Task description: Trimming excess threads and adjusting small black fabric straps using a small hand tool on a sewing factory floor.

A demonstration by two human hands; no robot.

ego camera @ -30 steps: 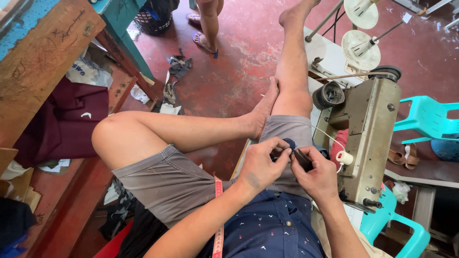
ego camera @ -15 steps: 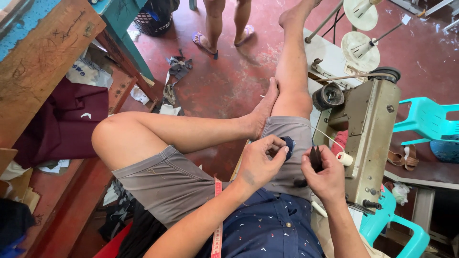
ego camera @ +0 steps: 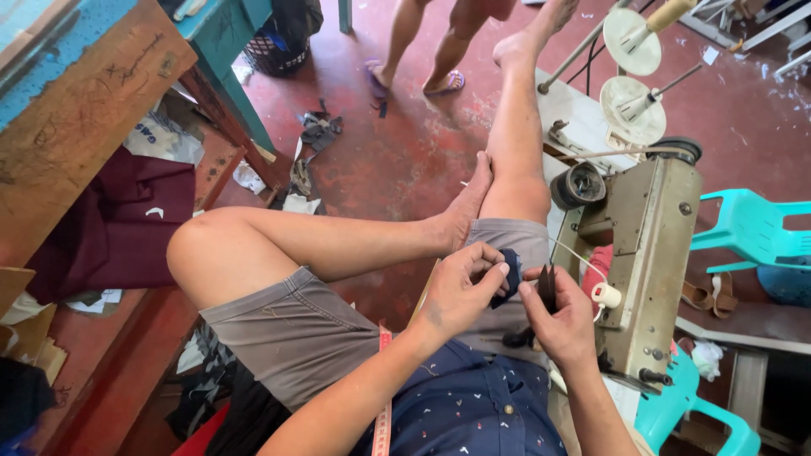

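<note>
Left hand (ego camera: pixel 460 291) curled, fingertips pinching a small dark-blue scrap of fabric (ego camera: pixel 509 274) at its near edge, thumb pressed over the cloth. Right hand (ego camera: pixel 562 325) just beside it, closed around a pair of small dark thread snips (ego camera: pixel 547 289), blades pointing up between thumb and forefinger, tip close to the fabric but apart from it. Both hands held over the lap, above grey shorts (ego camera: pixel 296 325) and a dark-blue patterned shirt (ego camera: pixel 473 414).

Just right of the right hand: a worn beige metal sewing machine (ego camera: pixel 650 253), with a white thread (ego camera: pixel 574 253) running from near the hands toward it and a small white plastic bobbin-like piece (ego camera: pixel 605 295) almost touching the right knuckles. Beyond the machine, two cream thread-stand discs (ego camera: pixel 632 76). Further right, a turquoise plastic chair (ego camera: pixel 752 232); below the right wrist, another turquoise plastic piece (ego camera: pixel 676 405).

Under the left forearm, an orange-red measuring tape (ego camera: pixel 384 397) hanging down over the shirt. Left leg bent and crossed ahead of the left hand, foot resting against the right knee; right leg stretched away from the hands over a red concrete floor (ego camera: pixel 397 160).

Far left of the left hand: a rough wooden table with a blue-painted edge (ego camera: pixel 76 110), and a maroon garment (ego camera: pixel 118 224) beneath it. Well ahead of the hands, another person's bare legs in sandals (ego camera: pixel 422 59), and dark cloth scraps (ego camera: pixel 317 131) on the floor.
</note>
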